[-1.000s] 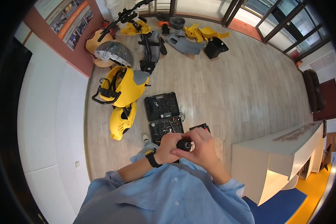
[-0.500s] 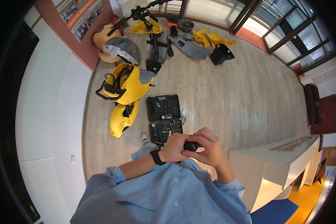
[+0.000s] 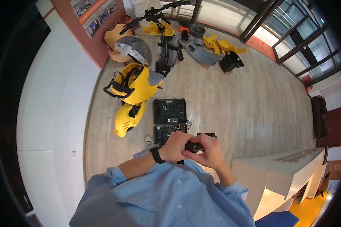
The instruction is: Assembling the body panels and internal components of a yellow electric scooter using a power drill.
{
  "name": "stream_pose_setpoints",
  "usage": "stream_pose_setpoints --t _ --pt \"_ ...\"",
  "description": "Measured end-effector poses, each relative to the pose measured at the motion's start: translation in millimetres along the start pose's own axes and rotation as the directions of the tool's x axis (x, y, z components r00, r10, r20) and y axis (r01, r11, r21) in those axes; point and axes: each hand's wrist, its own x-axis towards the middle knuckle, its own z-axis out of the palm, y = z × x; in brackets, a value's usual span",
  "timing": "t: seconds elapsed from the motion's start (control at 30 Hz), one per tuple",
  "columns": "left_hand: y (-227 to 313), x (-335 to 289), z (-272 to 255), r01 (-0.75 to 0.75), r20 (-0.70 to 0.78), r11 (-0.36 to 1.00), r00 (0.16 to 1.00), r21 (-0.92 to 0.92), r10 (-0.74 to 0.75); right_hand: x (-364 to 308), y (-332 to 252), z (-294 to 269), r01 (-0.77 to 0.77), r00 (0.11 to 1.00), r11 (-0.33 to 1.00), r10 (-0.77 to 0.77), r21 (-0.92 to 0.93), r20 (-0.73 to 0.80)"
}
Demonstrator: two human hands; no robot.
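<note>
Close in front of my shirt, both hands hold a black cylindrical tool [image 3: 193, 147] whose rounded end looks like a drill chuck. My left hand [image 3: 174, 146], with a black watch on its wrist, is closed around the tool's body, which it mostly hides. The thumb and fingers of my right hand [image 3: 210, 151] are closed around the chuck-like end. Beyond my hands an open black tool case [image 3: 169, 110] lies on the floor, its near half holding several metal tools partly covered by my left hand. A dark flat object [image 3: 207, 134] shows just past my right hand.
At the left stands a partly stripped yellow scooter [image 3: 142, 89], with a helmet-like clear-wrapped dome [image 3: 134, 49] beside a wicker chair [image 3: 113, 36]. Yellow and grey panels [image 3: 202, 53] and a black bin [image 3: 231, 61] lie farther off. A white counter [image 3: 269, 162] stands at right.
The view has shifted slightly, so the scene sits lower and farther right. My right-hand fingers have closed in more around the tool's end. The dark flat object has come into sight.
</note>
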Motion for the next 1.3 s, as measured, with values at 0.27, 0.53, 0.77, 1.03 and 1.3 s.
stream_pose_setpoints --t 0.27,0.53,0.77,1.03,1.3 --pt "11 -10 -1 0.139 0.176 0.990 0.975 -0.017 -0.134 13 -34 -31 0.098 0.967 0.988 -0.067 -0.117 0.248" --pt "21 -14 10 0.111 -0.013 0.978 0.994 0.174 -0.110 9 -34 -36 0.300 0.951 0.934 -0.278 -0.193 0.133" --pt "11 -24 18 0.139 -0.006 0.966 0.990 0.216 -0.142 0 -38 -29 0.031 0.924 0.902 0.138 -0.430 0.356" --pt "3 -34 27 0.203 -0.051 0.962 0.979 0.183 -0.196 -12 -34 -19 -0.006 0.983 0.804 0.113 -0.595 0.142" --pt "1 -36 12 0.273 -0.070 0.948 0.962 0.166 -0.265 -2 -39 -39 -0.079 0.997 0.930 0.083 -0.359 -0.006"
